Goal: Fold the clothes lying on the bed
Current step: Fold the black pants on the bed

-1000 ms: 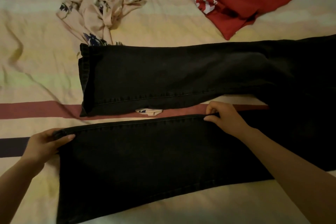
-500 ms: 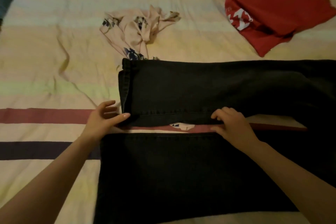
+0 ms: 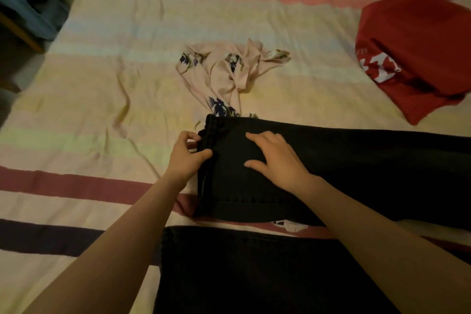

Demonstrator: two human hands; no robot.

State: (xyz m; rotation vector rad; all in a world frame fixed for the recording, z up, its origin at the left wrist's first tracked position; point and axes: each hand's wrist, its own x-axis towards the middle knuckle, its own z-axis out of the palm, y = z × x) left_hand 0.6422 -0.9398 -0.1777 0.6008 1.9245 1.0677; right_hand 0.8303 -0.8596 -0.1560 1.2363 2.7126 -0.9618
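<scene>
Bed (image 3: pixel 107 79): striped sheet, wrinkled, bearing every garment in view. Jeans (image 3: pixel 356 160): black, spread across the near half of the bed, legs running rightward out of view; far leg lies flat with its hem at centre, near leg (image 3: pixel 254 270) lies parallel just below, a strip of sheet showing between them. Red shirt (image 3: pixel 418 58): at the far right, loosely flat, white print showing, apparently not yet folded. Floral top (image 3: pixel 229 74): pink, crumpled, at centre, its lower end tucked under the far leg's hem. Small white item (image 3: pixel 288 225): peeking from under the far leg; identity cannot be told. Right hand (image 3: pixel 275 158): grip spread, fingers flat, pressing the far leg near its hem. Left hand (image 3: pixel 187 158): grip pinching the hem edge between thumb and fingers. Step in hand, by judgement: squaring and smoothing the far leg before the jeans are folded. Next move likely calls for bringing one leg over the other with seams and hems matched, and the floral top freed from beneath. Containers: none on the bed; a dark blue boxlike object (image 3: pixel 28 0) beside the bed at far left, contents not discernible.
</scene>
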